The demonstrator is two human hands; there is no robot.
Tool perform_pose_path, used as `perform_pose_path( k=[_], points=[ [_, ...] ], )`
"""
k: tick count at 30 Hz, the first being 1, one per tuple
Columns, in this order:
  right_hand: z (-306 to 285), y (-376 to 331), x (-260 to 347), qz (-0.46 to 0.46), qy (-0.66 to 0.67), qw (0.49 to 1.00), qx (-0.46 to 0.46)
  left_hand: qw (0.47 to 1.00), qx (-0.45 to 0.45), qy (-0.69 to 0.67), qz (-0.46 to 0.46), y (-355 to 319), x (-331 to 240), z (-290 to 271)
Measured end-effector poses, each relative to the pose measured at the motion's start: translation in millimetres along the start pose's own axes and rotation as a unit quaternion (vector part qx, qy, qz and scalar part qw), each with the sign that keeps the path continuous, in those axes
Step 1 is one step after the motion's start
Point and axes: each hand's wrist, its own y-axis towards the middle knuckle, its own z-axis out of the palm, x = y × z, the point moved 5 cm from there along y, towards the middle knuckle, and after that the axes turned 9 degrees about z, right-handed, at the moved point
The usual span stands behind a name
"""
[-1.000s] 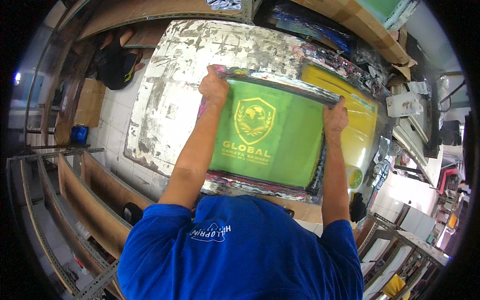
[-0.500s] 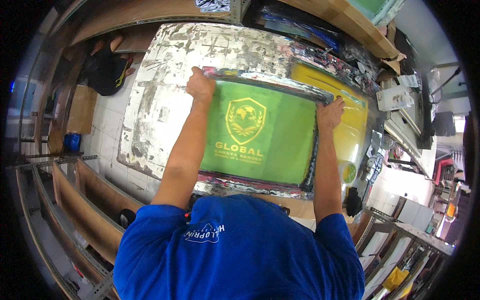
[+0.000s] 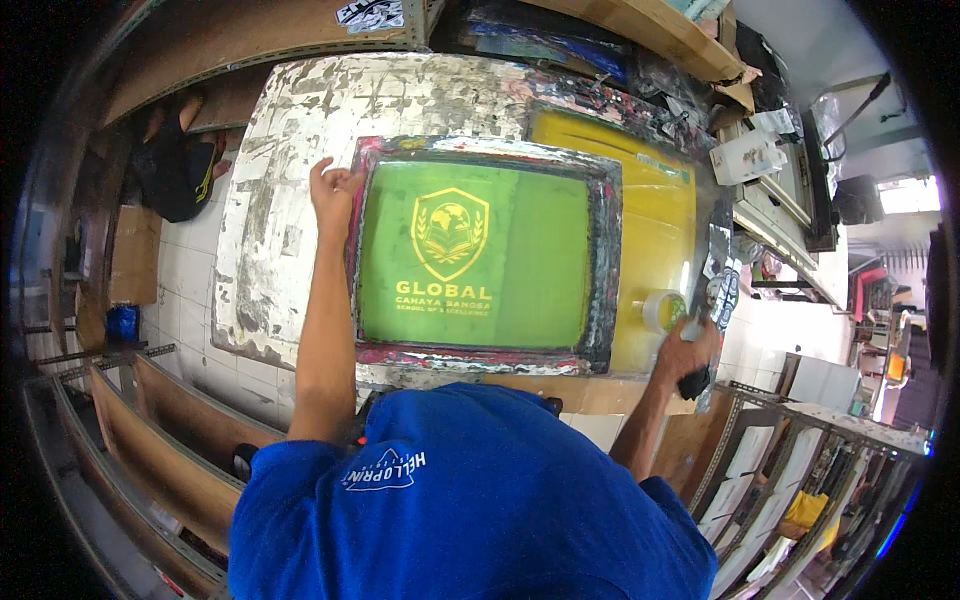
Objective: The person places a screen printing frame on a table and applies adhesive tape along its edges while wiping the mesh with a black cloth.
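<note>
A screen-printing frame (image 3: 610, 250) with green mesh (image 3: 540, 270) lies on the paint-spattered table. A yellow shield emblem (image 3: 450, 235) and lettering show in the mesh. My left hand (image 3: 335, 195) is by the frame's upper left corner, fingers loosely bent and apart, holding nothing I can see. Over the table's right edge is my right hand (image 3: 690, 348), just beside a roll of tape (image 3: 662, 311) and above a black cloth (image 3: 694, 382). Blur hides whether its fingers hold anything. A yellow screen (image 3: 655, 200) lies partly beneath the green one.
The worn white table (image 3: 275, 200) extends to the left. Wooden shelving (image 3: 165, 420) stands at lower left, a metal rack (image 3: 790, 440) at lower right. A white container (image 3: 748, 157) sits beyond the right edge. Another person (image 3: 175, 165) is low at the far left.
Both hands have let go of the frame's upper edges. My right hand has come down and right to the tape and cloth; my left has moved just off the corner. The view has shifted.
</note>
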Motion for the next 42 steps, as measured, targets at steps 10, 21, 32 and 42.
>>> perform_pose_path(
  k=[10,21,32,42],
  points=[
    [-18,-50,-144,0.134,-0.095,0.969,0.182,0.97,0.074,0.233,0.011,-86,-31,-24],
    [-22,31,120,0.077,0.257,0.94,0.212,0.969,0.06,0.239,0.033,-83,-16,-22],
    [198,-20,259,-0.239,0.015,0.938,0.252,0.964,0.055,0.258,-0.024,-85,-21,-23],
    [187,-7,270,-0.127,-0.021,0.965,0.226,0.966,0.047,0.254,-0.009,-85,-24,-25]
  ],
)
